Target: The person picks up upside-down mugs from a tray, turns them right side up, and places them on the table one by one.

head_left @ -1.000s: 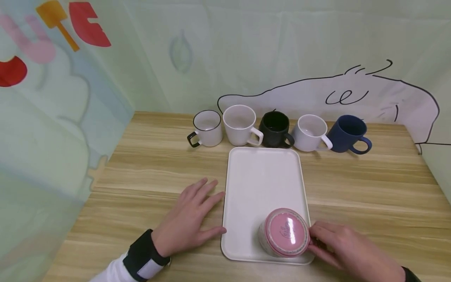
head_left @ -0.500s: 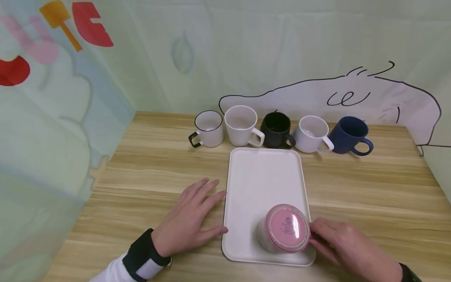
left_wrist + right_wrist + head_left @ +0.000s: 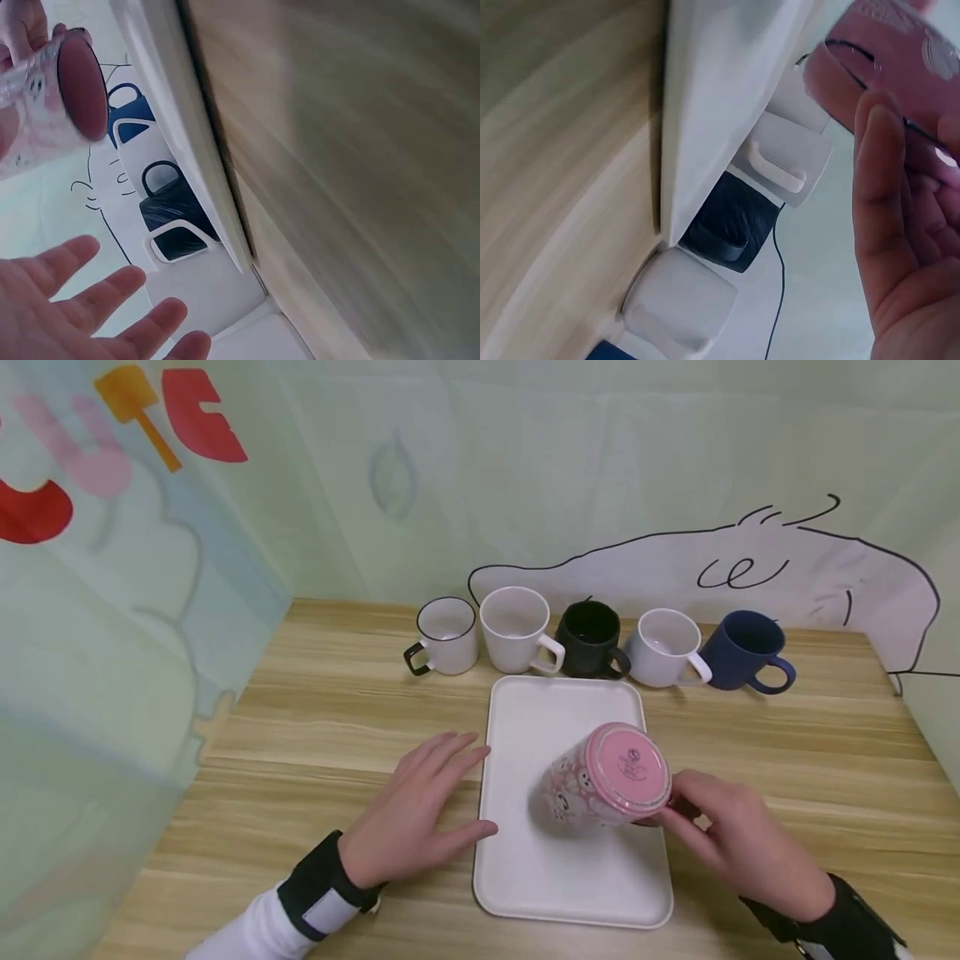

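A pink and white patterned mug (image 3: 585,781) is upside down and tilted over the white tray (image 3: 562,885), its stamped pink base facing up. My right hand (image 3: 738,835) pinches its handle between thumb and fingers. In the left wrist view the mug (image 3: 49,112) hangs apart from the tray, its dark-rimmed pink mouth turned towards it. From the right wrist, my right hand (image 3: 900,232) shows close against the mug (image 3: 915,67). My left hand (image 3: 408,814) lies with fingers spread at the tray's left edge, holding nothing.
Along the back wall stand a white mug with a black rim (image 3: 447,639), a larger white mug (image 3: 513,631), a black mug (image 3: 588,643), a low white cup (image 3: 663,652) and a blue mug (image 3: 742,652). The tray's far edge is close to them. Wooden tabletop (image 3: 337,710) surrounds the tray.
The pink mug has risen off the tray's near right part and moved away from me, tipping so its patterned side shows. My right hand moved with it; my left shifted slightly forward and right.
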The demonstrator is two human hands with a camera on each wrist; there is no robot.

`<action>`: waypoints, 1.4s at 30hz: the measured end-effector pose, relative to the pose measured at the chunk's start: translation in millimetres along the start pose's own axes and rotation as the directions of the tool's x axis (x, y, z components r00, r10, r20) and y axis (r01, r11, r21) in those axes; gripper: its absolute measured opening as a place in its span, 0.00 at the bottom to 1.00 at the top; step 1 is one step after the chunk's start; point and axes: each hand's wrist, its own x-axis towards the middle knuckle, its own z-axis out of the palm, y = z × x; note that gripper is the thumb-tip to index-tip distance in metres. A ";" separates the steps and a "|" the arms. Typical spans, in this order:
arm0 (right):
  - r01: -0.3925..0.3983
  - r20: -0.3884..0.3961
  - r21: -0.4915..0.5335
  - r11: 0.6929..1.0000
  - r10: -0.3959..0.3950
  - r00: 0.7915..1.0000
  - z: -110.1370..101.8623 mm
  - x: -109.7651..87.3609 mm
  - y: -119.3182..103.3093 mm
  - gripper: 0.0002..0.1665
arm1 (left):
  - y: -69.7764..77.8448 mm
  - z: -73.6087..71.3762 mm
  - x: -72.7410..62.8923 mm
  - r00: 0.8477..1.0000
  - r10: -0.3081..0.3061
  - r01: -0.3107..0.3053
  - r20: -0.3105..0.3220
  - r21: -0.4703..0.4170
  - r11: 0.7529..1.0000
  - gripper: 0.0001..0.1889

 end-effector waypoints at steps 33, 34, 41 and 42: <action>-0.143 -0.164 0.669 0.729 0.333 0.929 16.2 85.1 11.4 0.13 | 36.2 22.2 107.3 0.968 -0.237 0.195 0.078 -0.830 0.523 0.26; -0.147 -0.154 0.691 0.708 0.343 0.927 17.4 85.5 11.2 0.13 | 37.9 22.8 109.3 0.968 -0.241 0.184 0.068 -0.847 0.499 0.25; -0.159 -0.108 0.797 0.583 0.396 0.912 29.0 87.5 7.7 0.13 | 46.4 26.1 118.5 0.949 -0.312 0.167 0.042 -0.908 0.384 0.17; -0.160 -0.102 0.807 0.568 0.401 0.911 30.9 87.6 6.8 0.14 | 46.9 26.7 119.1 0.946 -0.321 0.162 0.040 -0.917 0.365 0.16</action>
